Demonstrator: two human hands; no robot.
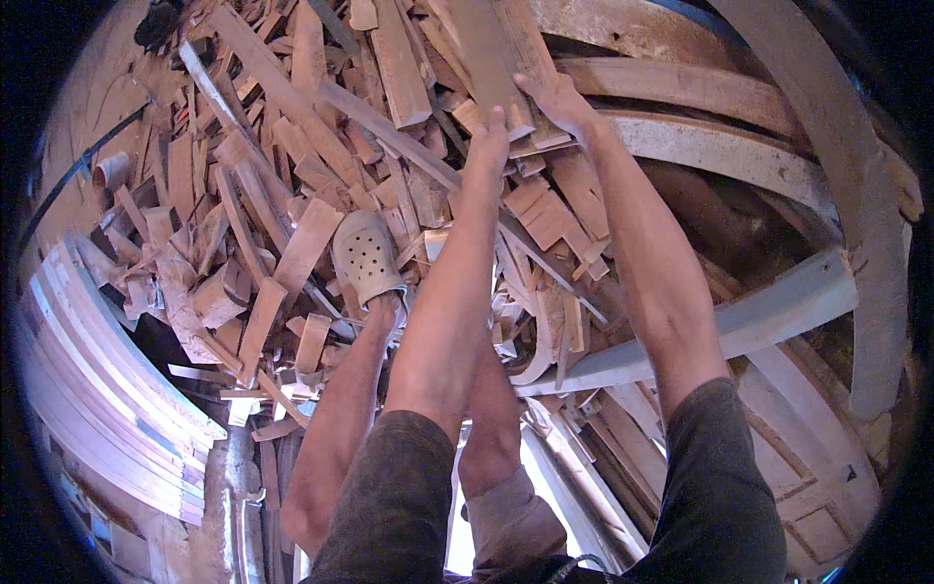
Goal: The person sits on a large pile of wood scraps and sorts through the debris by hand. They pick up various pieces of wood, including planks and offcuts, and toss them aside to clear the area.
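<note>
Both arms reach forward to the near end of a wide wooden plank (489, 54) at the top middle. My left hand (489, 138) is closed on the plank's left side near its end, thumb uppermost. On the right side, my right hand (562, 105) grips the same plank, with its thumb stretched over the top face. The fingers underneath are mostly hidden. Just left of the held plank lies another thick board (399, 73). Short wooden offcuts (550, 209) are piled below the plank's end.
My clog-shod foot (365, 255) stands on the scrap wood. Long beams (691, 88) lie at the right, with a pale beam (720, 326) running across below them. Stacked long boards (107, 389) fill the lower left; a panelled wooden piece (817, 467) lies lower right.
</note>
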